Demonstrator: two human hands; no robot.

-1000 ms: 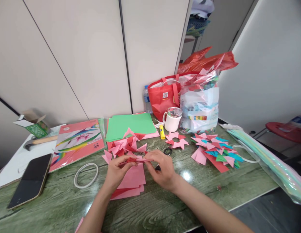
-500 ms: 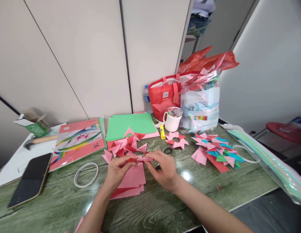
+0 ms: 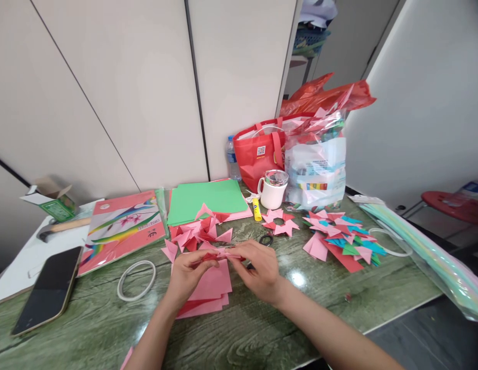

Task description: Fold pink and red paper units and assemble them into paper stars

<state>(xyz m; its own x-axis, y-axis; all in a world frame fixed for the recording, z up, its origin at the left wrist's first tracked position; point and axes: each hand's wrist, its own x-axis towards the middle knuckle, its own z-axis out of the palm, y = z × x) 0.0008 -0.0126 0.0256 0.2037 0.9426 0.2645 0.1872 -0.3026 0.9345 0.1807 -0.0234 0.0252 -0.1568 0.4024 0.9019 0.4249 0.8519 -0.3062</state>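
My left hand (image 3: 187,276) and my right hand (image 3: 258,271) pinch the two ends of a folded pink and red paper piece (image 3: 219,254), held just above the green wood-grain table (image 3: 262,329). Under my hands lies a small stack of pink paper squares (image 3: 210,290). Behind them is a pile of folded pink and red triangles (image 3: 196,231). Black scissors (image 3: 265,240) lie partly hidden behind my right hand.
Green paper sheets (image 3: 206,199), a paper pack (image 3: 123,226), a phone (image 3: 48,288), a white tape ring (image 3: 135,278), a yellow glue stick (image 3: 256,209), a white mug (image 3: 273,191), a red bag (image 3: 258,154), a plastic bag (image 3: 316,164) and mixed folded pieces (image 3: 343,239) surround me.
Both hands stay pinched on the folded paper and shift very little; the view has drifted slightly.
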